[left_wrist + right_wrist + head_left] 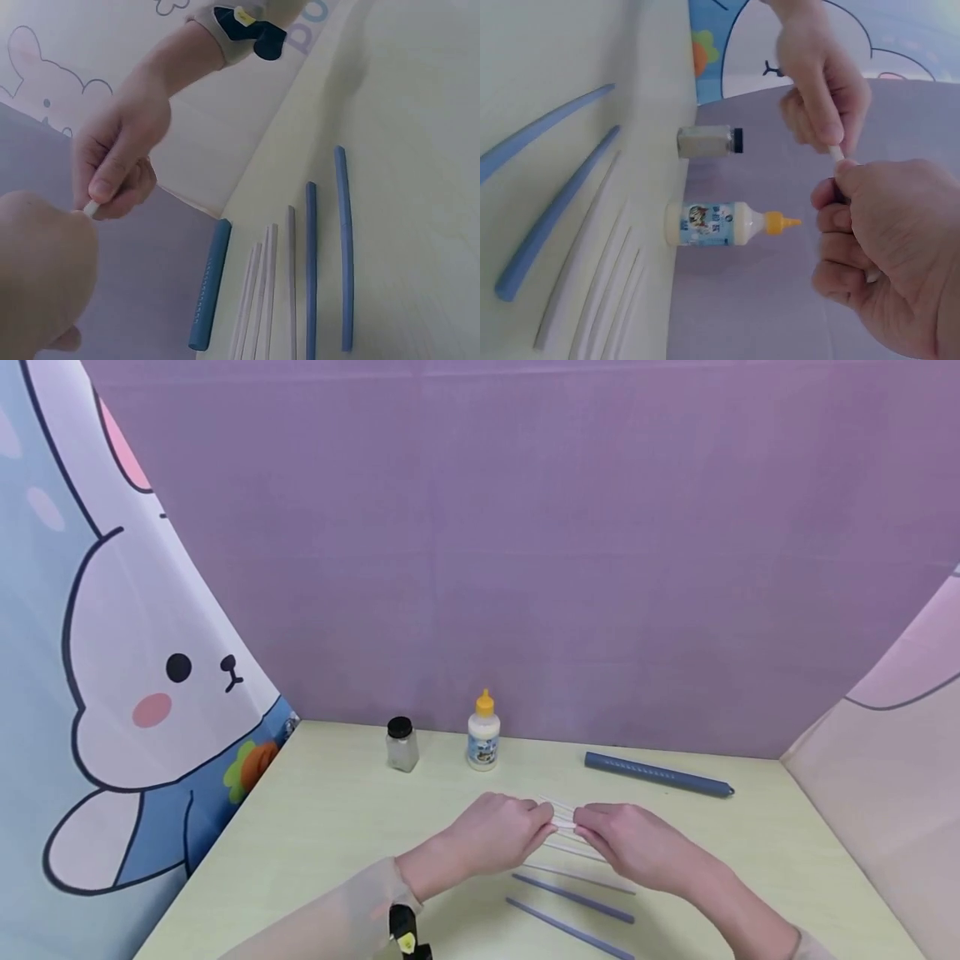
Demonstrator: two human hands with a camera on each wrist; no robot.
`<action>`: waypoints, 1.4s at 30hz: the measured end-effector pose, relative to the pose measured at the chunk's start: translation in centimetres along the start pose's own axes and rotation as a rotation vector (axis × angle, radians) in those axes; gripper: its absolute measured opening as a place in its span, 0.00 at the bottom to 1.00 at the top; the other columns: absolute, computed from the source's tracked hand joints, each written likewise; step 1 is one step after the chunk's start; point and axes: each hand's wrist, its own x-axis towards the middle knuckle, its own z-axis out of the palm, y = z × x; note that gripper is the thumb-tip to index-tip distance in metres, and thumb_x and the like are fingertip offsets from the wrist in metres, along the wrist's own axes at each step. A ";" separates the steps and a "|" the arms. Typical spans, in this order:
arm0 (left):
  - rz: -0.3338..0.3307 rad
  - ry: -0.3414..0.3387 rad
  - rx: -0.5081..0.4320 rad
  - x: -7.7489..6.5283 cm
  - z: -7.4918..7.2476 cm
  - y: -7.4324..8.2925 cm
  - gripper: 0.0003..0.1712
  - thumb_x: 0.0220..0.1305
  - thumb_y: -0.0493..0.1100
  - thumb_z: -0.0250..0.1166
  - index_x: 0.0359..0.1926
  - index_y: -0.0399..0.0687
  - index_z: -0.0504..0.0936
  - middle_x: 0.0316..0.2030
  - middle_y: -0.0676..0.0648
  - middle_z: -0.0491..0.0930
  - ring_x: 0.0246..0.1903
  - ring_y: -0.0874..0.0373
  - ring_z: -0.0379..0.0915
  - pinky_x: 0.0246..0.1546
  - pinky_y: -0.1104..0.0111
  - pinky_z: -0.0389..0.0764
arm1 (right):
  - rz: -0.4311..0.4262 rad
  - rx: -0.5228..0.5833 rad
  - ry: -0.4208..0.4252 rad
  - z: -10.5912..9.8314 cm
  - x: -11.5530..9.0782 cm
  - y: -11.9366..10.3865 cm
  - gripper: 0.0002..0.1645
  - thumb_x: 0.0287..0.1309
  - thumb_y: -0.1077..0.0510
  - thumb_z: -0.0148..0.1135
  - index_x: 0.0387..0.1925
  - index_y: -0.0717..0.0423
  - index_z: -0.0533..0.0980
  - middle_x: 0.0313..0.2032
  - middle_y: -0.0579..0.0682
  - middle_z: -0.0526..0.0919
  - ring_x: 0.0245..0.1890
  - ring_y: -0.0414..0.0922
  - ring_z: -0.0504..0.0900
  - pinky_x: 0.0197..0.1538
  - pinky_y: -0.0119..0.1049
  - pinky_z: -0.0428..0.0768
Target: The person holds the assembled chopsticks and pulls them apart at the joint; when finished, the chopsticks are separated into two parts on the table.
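A thin white stick (836,153) is held up above the table between both hands. My left hand (504,832) grips it with thumb and curled fingers. Close by on the right, my right hand (643,845) grips the same stick, and its end (872,275) pokes out under the curled fingers in the right wrist view. Most of the stick is hidden inside the hands. Below them, several pale thin sticks (583,879) lie roughly side by side. Nearer the front are two blue sticks, one (576,898) behind the other (570,929).
At the back of the pale table (337,802) stand a small clear jar (402,750) with a black lid and a white glue bottle (483,747) with a yellow nozzle. A thick dark blue rod (660,774) lies at the back right. A purple cloth (480,568) hangs behind.
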 end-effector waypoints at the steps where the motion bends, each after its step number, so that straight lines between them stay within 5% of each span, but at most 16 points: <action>1: -0.018 -0.032 -0.014 0.0 0.0 0.0 0.17 0.81 0.51 0.58 0.31 0.53 0.76 0.18 0.58 0.70 0.16 0.68 0.61 0.16 0.75 0.63 | 0.006 0.011 -0.018 -0.1 0.1 -0.1 0.16 0.76 0.59 0.62 0.30 0.45 0.68 0.23 0.31 0.58 0.24 0.25 0.58 0.30 0.19 0.63; 9: -0.048 -0.152 -0.112 -0.4 -0.3 -0.1 0.20 0.84 0.51 0.54 0.30 0.53 0.76 0.15 0.60 0.60 0.14 0.69 0.57 0.16 0.76 0.62 | 0.022 0.102 -0.114 -0.4 0.2 -0.1 0.17 0.79 0.57 0.58 0.30 0.45 0.66 0.22 0.30 0.51 0.21 0.23 0.53 0.26 0.19 0.59; 15: -0.033 -0.135 -0.101 -0.7 -0.4 -0.2 0.19 0.84 0.50 0.54 0.30 0.52 0.77 0.15 0.60 0.62 0.14 0.69 0.58 0.16 0.75 0.63 | -0.005 0.097 -0.093 -0.1 0.2 0.1 0.17 0.78 0.58 0.60 0.30 0.45 0.66 0.22 0.30 0.51 0.21 0.23 0.53 0.27 0.17 0.58; 24: -0.011 -0.104 0.041 -0.7 -0.4 0.1 0.18 0.84 0.52 0.55 0.33 0.55 0.78 0.14 0.59 0.66 0.13 0.68 0.57 0.14 0.74 0.63 | -0.023 0.148 -0.081 -0.1 -0.1 0.6 0.15 0.78 0.59 0.60 0.31 0.46 0.69 0.22 0.30 0.53 0.22 0.22 0.54 0.27 0.16 0.59; 32: -0.051 -0.121 0.020 -0.8 -0.5 0.7 0.17 0.83 0.52 0.57 0.33 0.54 0.80 0.14 0.59 0.66 0.13 0.68 0.56 0.13 0.75 0.62 | -0.017 0.190 -0.096 0.1 -0.2 0.3 0.16 0.78 0.60 0.59 0.31 0.46 0.67 0.23 0.30 0.52 0.22 0.21 0.52 0.27 0.15 0.59; 42: -0.023 -0.112 0.007 -0.9 -1.1 0.6 0.18 0.83 0.52 0.57 0.32 0.54 0.79 0.13 0.59 0.64 0.13 0.68 0.56 0.14 0.74 0.60 | -0.038 0.159 -0.060 -0.1 -0.4 0.2 0.14 0.77 0.59 0.61 0.32 0.46 0.69 0.22 0.30 0.54 0.23 0.21 0.55 0.27 0.15 0.61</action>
